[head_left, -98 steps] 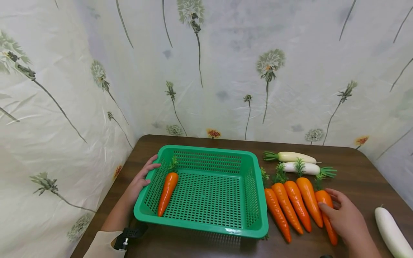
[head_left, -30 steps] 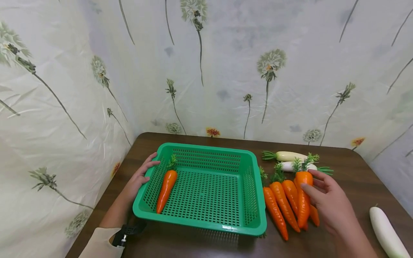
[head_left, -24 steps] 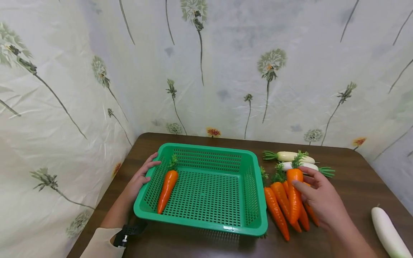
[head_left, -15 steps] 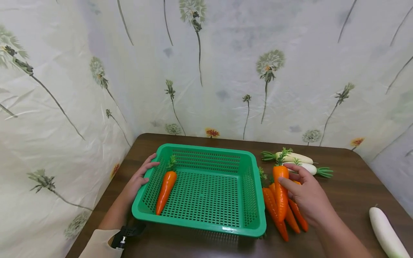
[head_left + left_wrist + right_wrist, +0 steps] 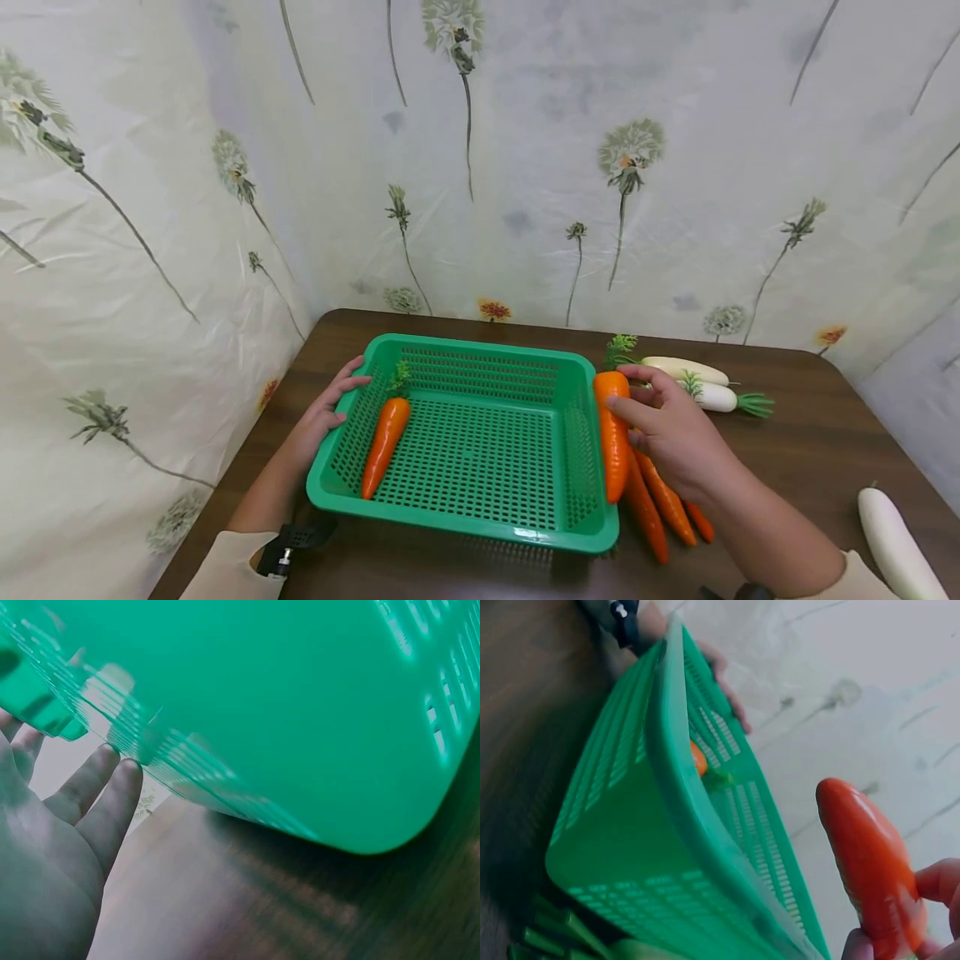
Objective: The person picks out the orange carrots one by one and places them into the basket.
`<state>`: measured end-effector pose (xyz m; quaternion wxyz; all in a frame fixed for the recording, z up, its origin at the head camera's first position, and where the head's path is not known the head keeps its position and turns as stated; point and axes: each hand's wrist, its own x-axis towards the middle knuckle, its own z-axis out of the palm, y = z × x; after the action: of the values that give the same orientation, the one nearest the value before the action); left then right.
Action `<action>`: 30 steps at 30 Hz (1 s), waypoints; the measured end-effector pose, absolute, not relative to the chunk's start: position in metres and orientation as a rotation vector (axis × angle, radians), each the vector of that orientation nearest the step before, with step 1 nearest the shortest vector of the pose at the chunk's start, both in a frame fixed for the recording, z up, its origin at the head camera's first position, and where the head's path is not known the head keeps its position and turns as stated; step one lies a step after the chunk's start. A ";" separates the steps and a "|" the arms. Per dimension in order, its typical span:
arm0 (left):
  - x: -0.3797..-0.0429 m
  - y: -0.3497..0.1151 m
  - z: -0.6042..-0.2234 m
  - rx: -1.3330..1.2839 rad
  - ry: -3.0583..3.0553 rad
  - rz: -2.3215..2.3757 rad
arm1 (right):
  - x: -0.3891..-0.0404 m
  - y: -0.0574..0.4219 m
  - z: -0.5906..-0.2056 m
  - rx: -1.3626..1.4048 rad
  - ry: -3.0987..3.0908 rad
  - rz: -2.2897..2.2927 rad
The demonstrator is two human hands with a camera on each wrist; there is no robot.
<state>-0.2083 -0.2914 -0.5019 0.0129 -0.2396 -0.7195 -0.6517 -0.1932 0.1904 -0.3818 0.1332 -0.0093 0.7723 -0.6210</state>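
My right hand (image 5: 678, 425) pinches a glossy orange carrot (image 5: 615, 442) by its upper part, thumb on the near side. The carrot overlaps the right rim of a green perforated basket (image 5: 450, 518) in the head view; the right wrist view shows the carrot (image 5: 874, 862) held up apart from the rim, tip pointing away from the hand. Inside the basket, along its left wall, lies another carrot (image 5: 386, 450) with leafy green top. My left hand (image 5: 322, 421) rests on the basket's left side; in the left wrist view its fairly straight fingers (image 5: 116, 802) touch the wall.
Several more carrots (image 5: 663, 500) lie on the brown table (image 5: 795, 467) right of the basket, partly hidden by my right hand. Behind them lie a cream radish (image 5: 686, 368) and a white radish (image 5: 712, 397). A long white vegetable (image 5: 896, 533) sits at the far right.
My right hand has lifted the rightmost carrot from the row and carried it left over the others to the basket's right rim. The left hand and basket have barely moved.
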 end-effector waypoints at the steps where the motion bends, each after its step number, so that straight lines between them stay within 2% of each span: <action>1: -0.209 -0.291 -0.502 -0.753 -2.243 -2.033 | -0.194 0.188 -0.382 -0.030 2.225 -1.809; 30: -0.206 -0.290 -0.500 -0.720 -2.267 -2.014 | -0.208 0.111 -0.367 -0.139 2.105 -1.793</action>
<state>-0.2064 -0.2897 -0.5002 0.0125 -0.2311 -0.7273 -0.6462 -0.2077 0.1108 -0.3668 0.1851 -0.0494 0.7472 -0.6364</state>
